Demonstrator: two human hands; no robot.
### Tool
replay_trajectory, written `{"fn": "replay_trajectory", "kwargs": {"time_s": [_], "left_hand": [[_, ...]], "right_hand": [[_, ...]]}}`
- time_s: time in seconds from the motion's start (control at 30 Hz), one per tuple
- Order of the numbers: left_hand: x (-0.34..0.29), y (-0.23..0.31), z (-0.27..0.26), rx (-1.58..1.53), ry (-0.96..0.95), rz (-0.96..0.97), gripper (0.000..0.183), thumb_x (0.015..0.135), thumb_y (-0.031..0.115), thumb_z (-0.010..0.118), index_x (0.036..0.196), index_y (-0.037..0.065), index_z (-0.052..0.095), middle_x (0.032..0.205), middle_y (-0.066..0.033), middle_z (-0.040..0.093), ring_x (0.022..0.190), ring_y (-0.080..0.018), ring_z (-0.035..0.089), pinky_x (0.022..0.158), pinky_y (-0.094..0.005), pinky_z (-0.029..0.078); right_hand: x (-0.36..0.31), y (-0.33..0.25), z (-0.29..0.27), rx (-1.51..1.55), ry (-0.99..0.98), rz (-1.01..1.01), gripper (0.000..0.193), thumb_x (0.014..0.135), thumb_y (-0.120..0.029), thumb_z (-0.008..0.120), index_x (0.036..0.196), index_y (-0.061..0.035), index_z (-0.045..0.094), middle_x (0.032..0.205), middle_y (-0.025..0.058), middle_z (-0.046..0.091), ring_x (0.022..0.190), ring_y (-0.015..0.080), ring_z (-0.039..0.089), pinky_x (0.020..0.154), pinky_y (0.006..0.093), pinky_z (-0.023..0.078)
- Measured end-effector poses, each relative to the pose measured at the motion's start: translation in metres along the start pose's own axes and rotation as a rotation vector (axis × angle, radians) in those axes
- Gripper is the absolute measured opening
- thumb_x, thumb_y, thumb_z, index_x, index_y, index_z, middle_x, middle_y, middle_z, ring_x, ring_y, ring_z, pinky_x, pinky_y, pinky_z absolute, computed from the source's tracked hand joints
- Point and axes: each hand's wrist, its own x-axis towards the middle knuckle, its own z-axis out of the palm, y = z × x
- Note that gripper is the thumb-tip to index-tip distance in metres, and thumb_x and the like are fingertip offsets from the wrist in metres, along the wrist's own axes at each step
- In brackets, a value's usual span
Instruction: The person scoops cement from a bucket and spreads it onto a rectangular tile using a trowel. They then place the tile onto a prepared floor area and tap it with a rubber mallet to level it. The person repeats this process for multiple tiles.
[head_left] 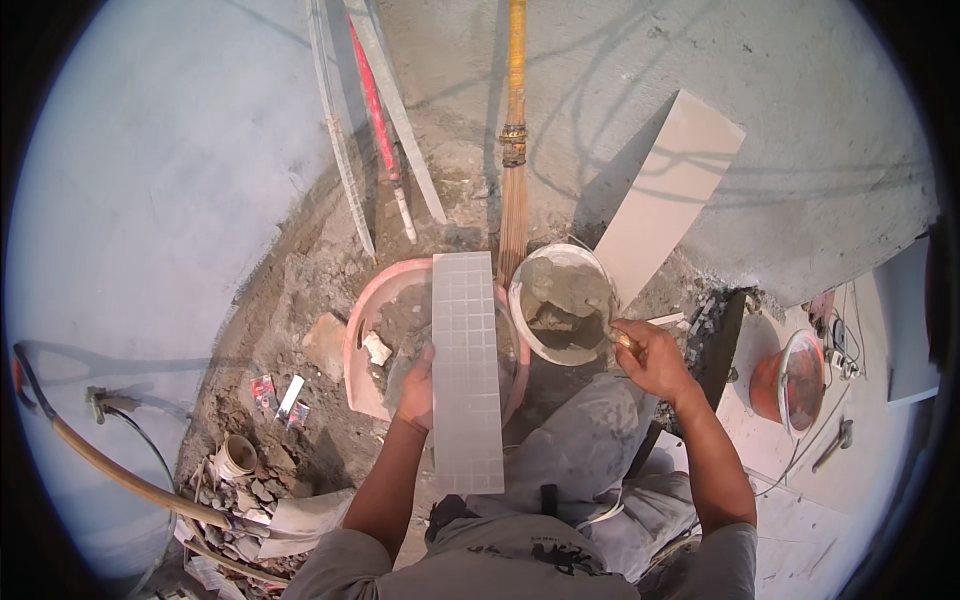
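My left hand [418,392] is closed on the left edge of a long, narrow grey tile [467,370]. The tile's gridded back faces up, above a pink basin [352,365] that it partly covers. My right hand [652,358] grips the wooden handle of a trowel [622,341] at the right rim of a white bucket [520,318]. Grey mortar [565,290] fills much of that bucket, with a hollow dug into its near side. The trowel's blade is hard to tell apart from the mortar.
A broom [513,190], a red pole [375,110] and pale straight bars [405,120] lean at the far wall. Another tile [670,185] stands behind the bucket. An orange bucket [770,390] is at right. Rubble, a small cup [236,456] and a long wooden handle [130,475] lie left.
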Motion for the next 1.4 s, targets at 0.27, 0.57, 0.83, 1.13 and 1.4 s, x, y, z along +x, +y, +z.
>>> {"fn": "replay_trajectory", "kwargs": {"time_s": [0.27, 0.57, 0.83, 1.13, 1.4], "left_hand": [[0.038, -0.024, 0.104, 0.051, -0.377, -0.301, 0.065, 0.099, 0.055, 0.04, 0.142, 0.006, 0.044, 0.131, -0.0172, 0.058, 0.116, -0.0339, 0.058, 0.097, -0.0461, 0.048], [0.029, -0.039, 0.091, -0.002, -0.247, -0.246, 0.077, 0.097, 0.066, 0.031, 0.145, 0.007, 0.04, 0.135, -0.0167, 0.054, 0.12, -0.0335, 0.056, 0.101, -0.0467, 0.046], [0.013, -0.038, 0.105, 0.116, -0.289, -0.312, 0.096, 0.09, 0.077, 0.028, 0.151, 0.004, 0.028, 0.144, -0.0281, 0.043, 0.13, -0.0463, 0.045, 0.108, -0.0526, 0.038], [0.008, -0.049, 0.115, 0.355, -0.309, -0.284, 0.088, 0.094, 0.071, 0.026, 0.151, 0.004, 0.026, 0.145, -0.0249, 0.042, 0.128, -0.0432, 0.048, 0.108, -0.0501, 0.04], [-0.003, -0.065, 0.112, 0.151, -0.353, -0.336, 0.085, 0.095, 0.069, 0.028, 0.151, 0.005, 0.027, 0.144, -0.0223, 0.045, 0.131, -0.0412, 0.046, 0.106, -0.0497, 0.042]], "right_hand": [[-0.038, -0.013, 0.039, -0.425, 0.263, -0.233, 0.044, 0.081, -0.007, 0.066, 0.124, -0.0069, 0.061, 0.1, 0.0141, 0.057, 0.087, 0.0322, 0.058, 0.074, 0.0418, 0.052], [-0.073, 0.011, -0.02, -0.597, 0.186, -0.337, 0.045, 0.073, -0.001, 0.068, 0.117, -0.0029, 0.062, 0.1, 0.0156, 0.056, 0.083, 0.0336, 0.058, 0.069, 0.0416, 0.051], [-0.071, -0.059, -0.039, -0.279, 0.102, -0.096, 0.024, 0.089, -0.023, 0.064, 0.106, -0.0066, 0.063, 0.085, 0.0142, 0.061, 0.076, 0.0339, 0.065, 0.064, 0.0417, 0.052], [-0.051, -0.082, -0.055, -0.602, 0.077, -0.045, 0.024, 0.094, -0.03, 0.058, 0.097, -0.0072, 0.064, 0.076, 0.0135, 0.063, 0.067, 0.0366, 0.064, 0.061, 0.0452, 0.052], [-0.047, -0.065, -0.071, -0.062, -0.159, 0.239, 0.035, 0.101, -0.037, 0.05, 0.092, -0.0048, 0.062, 0.063, 0.0091, 0.057, 0.056, 0.024, 0.059, 0.057, 0.0386, 0.049]]}}
